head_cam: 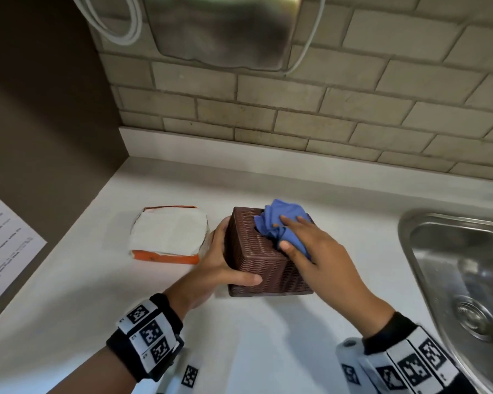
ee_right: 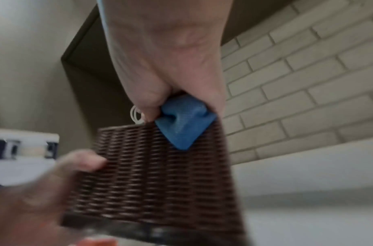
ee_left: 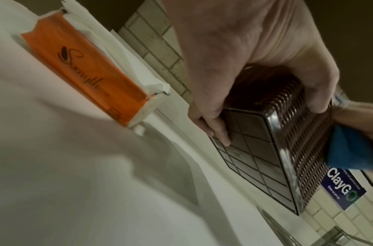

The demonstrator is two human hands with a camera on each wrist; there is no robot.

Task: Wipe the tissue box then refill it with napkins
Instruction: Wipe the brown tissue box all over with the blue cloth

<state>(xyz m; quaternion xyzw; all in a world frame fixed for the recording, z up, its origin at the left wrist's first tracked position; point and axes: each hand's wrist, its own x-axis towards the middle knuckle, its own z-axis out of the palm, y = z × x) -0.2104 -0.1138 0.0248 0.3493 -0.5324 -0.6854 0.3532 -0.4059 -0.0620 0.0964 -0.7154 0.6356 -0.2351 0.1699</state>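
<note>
Right hand point(head_cam: 310, 245) fingers are curled round the blue cloth point(head_cam: 279, 223), pressed on top of the brown tissue box point(head_cam: 256, 260). Its side is gripped by the left hand point(head_cam: 219, 265). Wiping is underway. Napkins point(head_cam: 168, 234), left of that hand, are not yet put in.

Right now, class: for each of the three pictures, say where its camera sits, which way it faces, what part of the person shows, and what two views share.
Head: on the head, looking down at the white counter; both hands and banded wrists show.
Left wrist: low beside the left hand, facing the orange napkin pack and tiled wall.
Right wrist: under the right hand, facing the wall; the left thumb shows.
Shared: all three show the brown woven tissue box and blue cloth.
</note>
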